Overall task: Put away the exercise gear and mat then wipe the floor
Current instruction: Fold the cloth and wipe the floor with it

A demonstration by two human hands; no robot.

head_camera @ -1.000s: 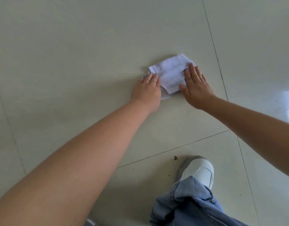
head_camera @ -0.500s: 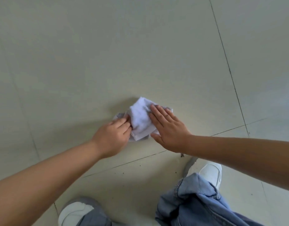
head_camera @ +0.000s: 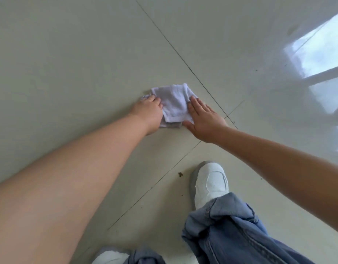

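A white cloth (head_camera: 174, 102) lies folded on the pale tiled floor (head_camera: 78, 63) in front of me. My left hand (head_camera: 150, 112) is on its left edge, fingers bent down over the fabric and gripping it; a bit of cloth pokes out beyond the knuckles. My right hand (head_camera: 203, 119) lies flat on the cloth's right edge, fingers straight and together, pressing it to the floor. Both arms are stretched forward. No exercise gear or mat is in view.
My right foot in a white shoe (head_camera: 210, 183) with a blue jeans leg (head_camera: 231, 235) stands just behind the hands, and the other shoe (head_camera: 109, 258) is at the bottom edge. A dark speck of dirt (head_camera: 180, 174) lies near the shoe. A bright window reflection (head_camera: 320, 54) shines at right.
Both hands dragged the cloth toward me, bunching it, then pushed it away again so it lies flatter. The view has swung, bringing the window reflection into sight.
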